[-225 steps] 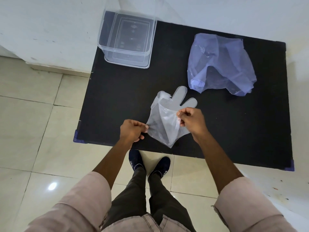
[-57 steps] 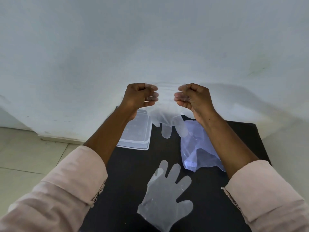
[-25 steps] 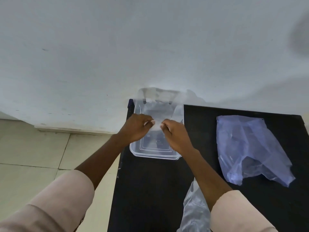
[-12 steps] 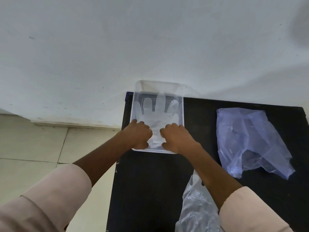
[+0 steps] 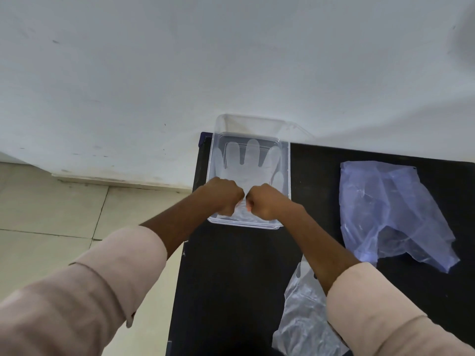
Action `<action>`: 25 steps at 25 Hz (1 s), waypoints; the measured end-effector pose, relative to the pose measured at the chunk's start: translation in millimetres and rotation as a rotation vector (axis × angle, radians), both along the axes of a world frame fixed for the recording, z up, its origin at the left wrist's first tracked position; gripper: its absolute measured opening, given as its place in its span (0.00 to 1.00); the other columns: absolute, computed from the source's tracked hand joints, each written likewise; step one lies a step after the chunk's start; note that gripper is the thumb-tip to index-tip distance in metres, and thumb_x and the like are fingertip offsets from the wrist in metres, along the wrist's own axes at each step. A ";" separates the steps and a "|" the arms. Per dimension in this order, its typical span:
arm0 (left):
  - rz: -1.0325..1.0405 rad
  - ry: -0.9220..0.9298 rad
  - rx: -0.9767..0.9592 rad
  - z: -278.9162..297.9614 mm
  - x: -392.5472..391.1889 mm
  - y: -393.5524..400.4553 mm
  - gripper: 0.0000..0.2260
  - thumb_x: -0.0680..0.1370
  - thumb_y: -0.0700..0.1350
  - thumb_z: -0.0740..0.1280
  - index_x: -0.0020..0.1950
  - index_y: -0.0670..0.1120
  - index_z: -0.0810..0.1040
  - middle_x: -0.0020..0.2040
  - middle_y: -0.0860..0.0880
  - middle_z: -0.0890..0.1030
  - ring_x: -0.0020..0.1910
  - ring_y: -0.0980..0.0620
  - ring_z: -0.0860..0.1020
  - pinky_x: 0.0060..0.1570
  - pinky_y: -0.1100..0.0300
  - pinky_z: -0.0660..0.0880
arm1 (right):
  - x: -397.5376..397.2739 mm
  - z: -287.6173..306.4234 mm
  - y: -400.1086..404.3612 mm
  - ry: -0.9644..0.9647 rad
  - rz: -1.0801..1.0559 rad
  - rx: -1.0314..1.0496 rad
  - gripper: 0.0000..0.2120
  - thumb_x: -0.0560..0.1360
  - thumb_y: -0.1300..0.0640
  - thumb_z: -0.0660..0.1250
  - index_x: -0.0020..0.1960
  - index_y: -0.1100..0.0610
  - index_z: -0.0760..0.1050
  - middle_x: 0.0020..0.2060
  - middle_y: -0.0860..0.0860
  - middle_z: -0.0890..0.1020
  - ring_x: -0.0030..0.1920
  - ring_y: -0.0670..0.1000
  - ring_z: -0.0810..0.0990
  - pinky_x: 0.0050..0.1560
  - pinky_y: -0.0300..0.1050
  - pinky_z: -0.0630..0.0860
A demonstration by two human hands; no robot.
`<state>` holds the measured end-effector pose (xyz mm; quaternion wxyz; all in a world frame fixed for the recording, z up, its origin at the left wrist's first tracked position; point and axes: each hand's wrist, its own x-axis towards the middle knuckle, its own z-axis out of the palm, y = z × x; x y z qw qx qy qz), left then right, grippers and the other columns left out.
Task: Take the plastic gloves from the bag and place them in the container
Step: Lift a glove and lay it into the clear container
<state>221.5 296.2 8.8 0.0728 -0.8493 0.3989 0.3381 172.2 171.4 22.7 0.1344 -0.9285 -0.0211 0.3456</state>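
Note:
A clear plastic glove point(image 5: 248, 163) lies flat inside the clear container point(image 5: 287, 160) at the table's far left corner, fingers pointing to the wall. My left hand point(image 5: 224, 195) and my right hand point(image 5: 266, 201) are side by side in the container's near end, both curled on the glove's cuff. A second clear glove point(image 5: 303, 314) lies on the black table point(image 5: 231, 278) near me, partly hidden under my right forearm. The bluish plastic bag point(image 5: 390, 211) lies crumpled at the right.
A white wall point(image 5: 231, 60) rises directly behind the container. Beige floor tiles point(image 5: 51, 214) lie left of the table, whose left edge runs just beside the container.
The glove went from held above the container to lying flat inside it. Both hands came down with it and drew closer together at its cuff.

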 end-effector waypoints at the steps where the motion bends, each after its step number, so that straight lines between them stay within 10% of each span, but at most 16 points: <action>1: -0.014 0.014 0.021 -2.5 0.0 -0.8 0.20 0.76 0.45 0.70 0.68 0.47 0.74 0.59 0.45 0.81 0.55 0.46 0.79 0.57 0.54 0.75 | -1.2 -2.9 2.1 0.035 0.023 -0.019 0.11 0.78 0.63 0.62 0.58 0.63 0.78 0.52 0.61 0.82 0.46 0.58 0.78 0.48 0.45 0.72; 4: -0.025 0.039 0.050 -4.0 1.3 -3.2 0.20 0.76 0.44 0.70 0.68 0.46 0.74 0.60 0.44 0.80 0.56 0.45 0.78 0.55 0.55 0.74 | -2.1 -5.4 4.2 0.108 0.068 -0.074 0.16 0.79 0.62 0.62 0.66 0.62 0.73 0.58 0.60 0.79 0.56 0.59 0.78 0.56 0.45 0.72; 18: 0.044 0.196 0.154 -12.1 4.4 -9.1 0.21 0.75 0.41 0.71 0.68 0.42 0.73 0.59 0.43 0.79 0.56 0.44 0.78 0.57 0.54 0.74 | 7.8 -25.7 4.8 0.204 0.035 0.001 0.04 0.76 0.62 0.65 0.50 0.58 0.76 0.36 0.54 0.73 0.43 0.56 0.71 0.46 0.44 0.67; 25: 0.349 0.244 -0.255 23.6 21.4 -8.9 0.14 0.76 0.40 0.69 0.61 0.42 0.80 0.60 0.44 0.81 0.57 0.44 0.78 0.60 0.53 0.73 | 12.4 13.5 -16.9 -0.095 -0.331 0.219 0.12 0.78 0.61 0.62 0.54 0.63 0.82 0.50 0.58 0.84 0.50 0.57 0.82 0.51 0.45 0.77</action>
